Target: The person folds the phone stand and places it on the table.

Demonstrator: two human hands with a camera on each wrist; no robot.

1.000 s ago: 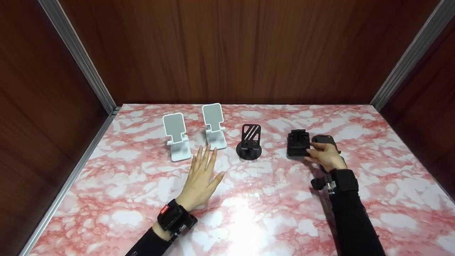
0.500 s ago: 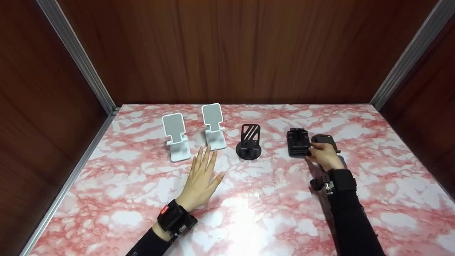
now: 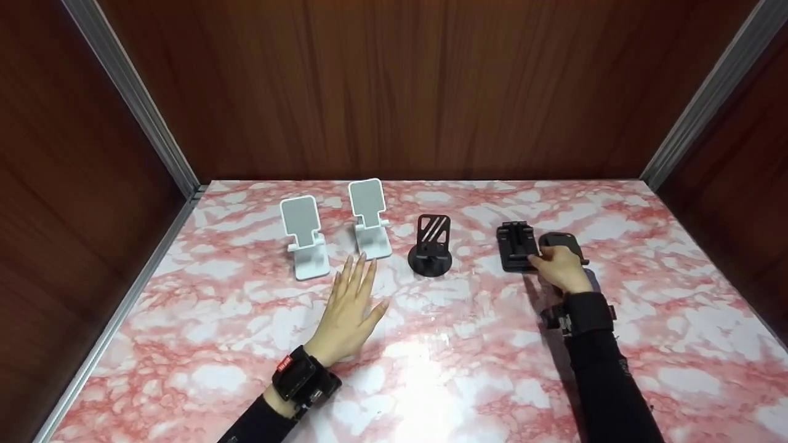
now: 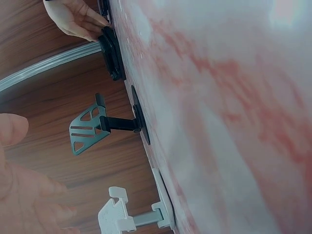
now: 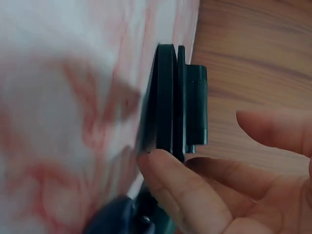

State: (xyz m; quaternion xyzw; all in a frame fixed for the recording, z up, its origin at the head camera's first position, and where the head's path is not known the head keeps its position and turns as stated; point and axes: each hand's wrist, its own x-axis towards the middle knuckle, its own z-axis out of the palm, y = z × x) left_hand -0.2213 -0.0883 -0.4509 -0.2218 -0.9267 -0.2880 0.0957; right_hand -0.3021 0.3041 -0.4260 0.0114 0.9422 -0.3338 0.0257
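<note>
At the right of the table, in the head view, a folded black phone stand (image 3: 516, 246) lies on the surface. My right hand (image 3: 561, 269) is at its near right corner. In the right wrist view the fingers (image 5: 183, 187) touch the edge of that stand (image 5: 166, 97), while the thumb (image 5: 273, 129) is held away from it. My left hand (image 3: 346, 314) is spread with straight fingers, just in front of two upright white phone stands (image 3: 312, 258) (image 3: 372, 240). It holds nothing.
Between the hands stands a black phone stand with a slotted plate and round base (image 3: 430, 261). Another black stand (image 3: 560, 240) lies partly hidden behind my right hand, with a dark bluish piece (image 3: 593, 280) beside the wrist. Wood-grain panels (image 3: 418, 92) enclose the marbled table (image 3: 455, 369).
The folded black stand has turned slightly and its body sits lower and flatter. My right hand has shifted a little, its fingers tucked further in at the corner. The left hand stays put.
</note>
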